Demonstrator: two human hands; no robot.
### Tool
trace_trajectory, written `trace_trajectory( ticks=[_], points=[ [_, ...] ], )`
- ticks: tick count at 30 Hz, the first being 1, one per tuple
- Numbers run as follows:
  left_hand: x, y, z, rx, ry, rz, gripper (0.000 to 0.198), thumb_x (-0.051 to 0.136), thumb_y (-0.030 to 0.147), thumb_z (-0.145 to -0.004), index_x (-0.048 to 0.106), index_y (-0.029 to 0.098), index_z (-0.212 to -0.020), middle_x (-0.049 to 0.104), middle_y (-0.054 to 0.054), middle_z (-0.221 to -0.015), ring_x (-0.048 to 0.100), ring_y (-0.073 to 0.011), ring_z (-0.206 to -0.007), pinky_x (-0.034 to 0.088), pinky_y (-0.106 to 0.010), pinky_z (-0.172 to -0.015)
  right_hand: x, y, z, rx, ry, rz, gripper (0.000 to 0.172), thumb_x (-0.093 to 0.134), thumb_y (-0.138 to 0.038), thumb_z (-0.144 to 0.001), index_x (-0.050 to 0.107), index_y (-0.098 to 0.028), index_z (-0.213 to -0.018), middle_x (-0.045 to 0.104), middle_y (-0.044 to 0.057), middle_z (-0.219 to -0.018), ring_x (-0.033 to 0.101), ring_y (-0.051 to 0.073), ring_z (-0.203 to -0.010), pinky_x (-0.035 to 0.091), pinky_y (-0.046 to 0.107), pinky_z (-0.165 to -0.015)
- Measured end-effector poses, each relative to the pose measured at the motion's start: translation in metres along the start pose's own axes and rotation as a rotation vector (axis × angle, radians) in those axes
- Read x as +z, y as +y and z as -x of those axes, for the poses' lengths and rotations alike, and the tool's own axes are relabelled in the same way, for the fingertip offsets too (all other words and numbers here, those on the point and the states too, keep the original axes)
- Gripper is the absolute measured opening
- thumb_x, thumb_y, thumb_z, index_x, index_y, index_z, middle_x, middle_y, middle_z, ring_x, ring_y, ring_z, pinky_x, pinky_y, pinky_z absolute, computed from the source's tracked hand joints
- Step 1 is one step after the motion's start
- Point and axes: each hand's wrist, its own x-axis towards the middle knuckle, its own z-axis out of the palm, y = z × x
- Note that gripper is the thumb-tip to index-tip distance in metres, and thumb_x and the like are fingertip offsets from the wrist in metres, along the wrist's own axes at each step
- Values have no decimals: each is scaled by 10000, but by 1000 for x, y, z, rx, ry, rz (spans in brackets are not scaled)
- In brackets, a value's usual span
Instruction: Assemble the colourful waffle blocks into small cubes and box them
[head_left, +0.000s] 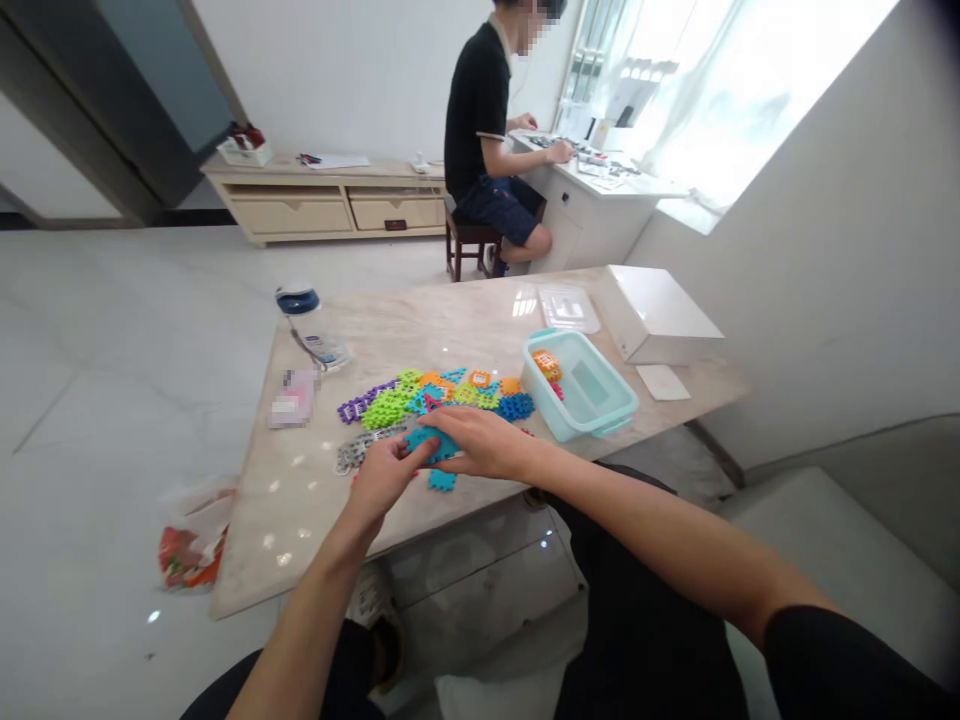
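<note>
Between my two hands are blue plastic interlocking tiles (431, 446) with notched edges. My left hand (386, 468) pinches them from the left, thumb on top. My right hand (480, 440) is closed round them from the right, partly covering them. Another blue tile (442, 481) lies on the table just below. Beyond my hands is a spread of similar pieces: green tiles (386, 408), purple tiles (360, 405), dark blue tiles (516, 406) and orange ones (480, 379). Grey pieces (367, 450) lie beside my left hand. How many tiles I hold is hidden.
A light blue tub (592, 400) with a few orange and red pieces stands right of the pile, its clear lid (568, 308) behind. A white box (664, 315) is at the far right, a water bottle (311, 330) at left. Another person (484, 110) sits working at a desk beyond.
</note>
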Motion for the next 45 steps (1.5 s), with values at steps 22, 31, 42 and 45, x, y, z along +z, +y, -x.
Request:
trace_trajectory(
  ticks=[22, 31, 42, 45],
  points=[
    [11, 6, 12, -39, -409, 664, 480, 900, 522, -828, 763, 138, -1082, 788, -135, -1042, 756, -312, -1069, 597, -429, -993, -3, 9, 14, 32, 193, -269, 624, 897, -434, -860, 695, -255, -1422, 752, 83, -1347, 730, 269, -1249, 589, 388, -1096],
    [5, -4, 11, -23, -433, 547, 494, 961, 445, -785, 768, 136, -1117, 755, -91, -942, 752, -249, -1003, 595, -354, -956, -5, 8, 13, -76, 110, -283, 642, 889, -410, -884, 654, -269, -1464, 743, 76, -1369, 718, 256, -1278, 570, 375, -1115],
    [3, 1, -6, -15, -494, 506, 422, 825, 520, -905, 796, 199, -1177, 802, -106, -1223, 757, -297, -1099, 635, -388, -967, -13, 18, 18, -4, 125, -230, 670, 899, -423, -852, 656, -200, -1436, 719, 117, -1382, 682, 250, -1302, 527, 390, -1164],
    [5, 8, -9, -42, -527, 491, 562, 740, 649, -931, 765, 219, -1291, 774, -131, -1322, 742, -327, -1180, 647, -396, -943, -42, 29, 46, 37, 190, -179, 640, 863, -391, -878, 649, -186, -1445, 719, 113, -1373, 683, 240, -1275, 539, 388, -1145]
  ],
)
